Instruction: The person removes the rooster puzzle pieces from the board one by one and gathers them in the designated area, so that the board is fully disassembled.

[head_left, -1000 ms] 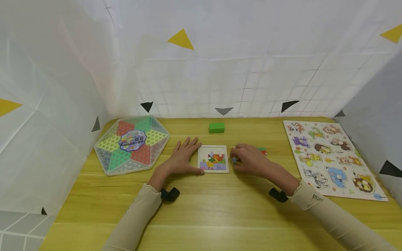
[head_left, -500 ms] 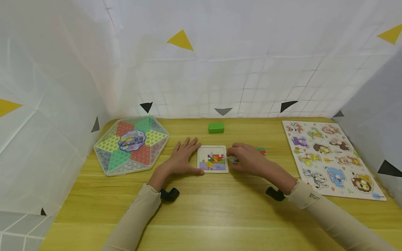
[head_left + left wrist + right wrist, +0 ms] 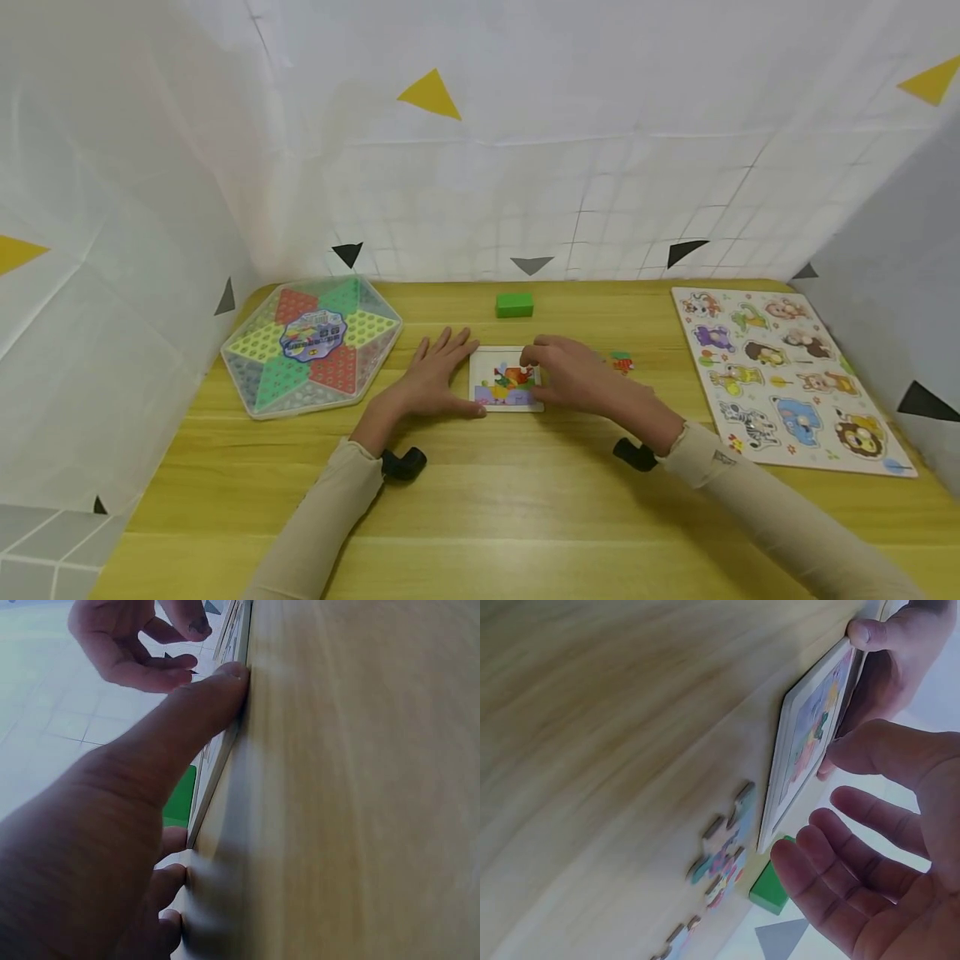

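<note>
My left hand (image 3: 435, 379) lies spread on the table, straight-fingered, touching the left side of a small jigsaw puzzle in a white-framed tray (image 3: 486, 361). Its thumb (image 3: 217, 690) rests against the near edge of the tray. Over the tray's right edge hovers my right hand (image 3: 573, 375), its fingers loosely bent. The right wrist view shows a gap between its thumb (image 3: 862, 754) and fingers, with no piece visible there. Colourful pieces fill part of the tray. Loose puzzle pieces (image 3: 724, 844) lie on the wood beside it, partly hidden by the right hand in the head view.
A green block (image 3: 514, 305) stands behind the tray. At left lies a hexagonal Chinese checkers board (image 3: 352, 367) in clear plastic. An animal peg puzzle board (image 3: 780, 375) is at right. White sheeting (image 3: 525, 192) closes off the back of the wooden table (image 3: 480, 500).
My right hand has moved left from the loose pieces to above the tray's right part, uncovering more of a red and green piece. The left hand has stayed in place.
</note>
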`<state>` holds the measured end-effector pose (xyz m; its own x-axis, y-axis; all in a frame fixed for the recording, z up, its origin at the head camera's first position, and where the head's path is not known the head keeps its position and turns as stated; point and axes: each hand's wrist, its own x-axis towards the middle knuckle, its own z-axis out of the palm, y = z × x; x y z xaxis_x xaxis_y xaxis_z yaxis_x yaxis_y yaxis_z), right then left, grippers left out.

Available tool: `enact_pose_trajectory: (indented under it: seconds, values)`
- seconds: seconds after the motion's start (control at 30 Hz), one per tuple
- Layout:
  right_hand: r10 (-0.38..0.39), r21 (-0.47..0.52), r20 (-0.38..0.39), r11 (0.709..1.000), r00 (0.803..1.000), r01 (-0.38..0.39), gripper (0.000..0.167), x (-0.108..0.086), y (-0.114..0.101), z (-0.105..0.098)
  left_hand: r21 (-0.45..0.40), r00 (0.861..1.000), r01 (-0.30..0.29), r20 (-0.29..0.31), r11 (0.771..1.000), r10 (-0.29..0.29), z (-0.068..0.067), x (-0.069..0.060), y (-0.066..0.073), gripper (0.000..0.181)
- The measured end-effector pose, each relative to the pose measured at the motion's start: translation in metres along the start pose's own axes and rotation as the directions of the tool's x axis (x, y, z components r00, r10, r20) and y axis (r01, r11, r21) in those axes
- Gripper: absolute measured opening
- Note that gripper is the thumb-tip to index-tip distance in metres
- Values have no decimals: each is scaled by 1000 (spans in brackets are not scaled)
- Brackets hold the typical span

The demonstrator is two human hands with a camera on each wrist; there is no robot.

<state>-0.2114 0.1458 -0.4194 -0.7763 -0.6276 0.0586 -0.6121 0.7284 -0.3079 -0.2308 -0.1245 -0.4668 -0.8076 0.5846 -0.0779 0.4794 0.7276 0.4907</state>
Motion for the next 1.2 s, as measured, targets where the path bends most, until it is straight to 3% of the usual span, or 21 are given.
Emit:
enact_pose_trajectory:
  seconds: [0.4,1.2]
  values:
    - [-18,5,30,1000,999,18,37,15,-9,6,17,1000,-4,2,1000,4,0,0,-1,112]
    - [-30,-6,106,1000,994,30,33,38,-20,12,6,1000,-14,4,1000,14,0,0,-2,112]
